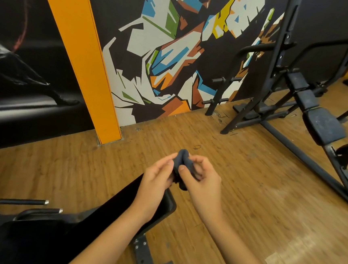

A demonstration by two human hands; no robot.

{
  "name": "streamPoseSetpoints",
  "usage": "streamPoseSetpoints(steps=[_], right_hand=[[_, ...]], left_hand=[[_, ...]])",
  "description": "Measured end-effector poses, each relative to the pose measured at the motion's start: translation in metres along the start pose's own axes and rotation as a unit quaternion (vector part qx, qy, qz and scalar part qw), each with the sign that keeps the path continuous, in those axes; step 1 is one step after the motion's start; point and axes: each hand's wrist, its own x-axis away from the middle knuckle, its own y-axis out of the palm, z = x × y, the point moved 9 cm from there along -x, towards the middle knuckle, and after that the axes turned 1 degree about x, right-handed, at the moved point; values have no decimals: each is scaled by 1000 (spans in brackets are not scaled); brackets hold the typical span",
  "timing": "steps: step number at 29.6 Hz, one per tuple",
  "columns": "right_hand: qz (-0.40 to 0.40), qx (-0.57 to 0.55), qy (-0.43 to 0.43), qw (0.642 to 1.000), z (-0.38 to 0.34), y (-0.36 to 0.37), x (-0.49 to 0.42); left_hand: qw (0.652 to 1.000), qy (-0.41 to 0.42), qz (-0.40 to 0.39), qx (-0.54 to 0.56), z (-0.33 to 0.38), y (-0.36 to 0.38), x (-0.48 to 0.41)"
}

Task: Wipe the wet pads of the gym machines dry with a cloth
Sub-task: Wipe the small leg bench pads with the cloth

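A small dark cloth (182, 160) is bunched up between both my hands, held over the wooden floor. My left hand (156, 177) pinches its left side with thumb and fingers. My right hand (201, 176) grips its right side, fingers curled round it. Directly below my left arm lies a long black bench pad (107, 212), running from the lower left up toward my hands. Another machine at the right carries grey-black pads (323, 126) on a slanted frame.
A dark metal frame (261, 110) stands at the right against the mural wall, its base bars spreading over the floor. An orange pillar (86, 65) rises at the left. Chrome-tipped handles (26, 202) stick out at the lower left. Bench feet (147, 258) sit below.
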Motion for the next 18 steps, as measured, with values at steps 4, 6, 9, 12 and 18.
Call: streamPoseSetpoints(steps=[4, 6, 9, 12, 18], right_hand=[[-42, -178, 61, 981, 11, 13, 5], [-33, -207, 71, 975, 13, 11, 4], [5, -263, 113, 958, 20, 9, 3], [-20, -373, 151, 915, 22, 20, 5], [-104, -400, 162, 896, 20, 34, 11]], left_hand=[[996, 27, -80, -3, 0, 9, 8], [985, 49, -137, -97, 1, 16, 12], [936, 105, -177, -285, 4, 24, 17], [862, 193, -151, -444, 6, 30, 17], [788, 333, -84, -511, 11, 18, 8]])
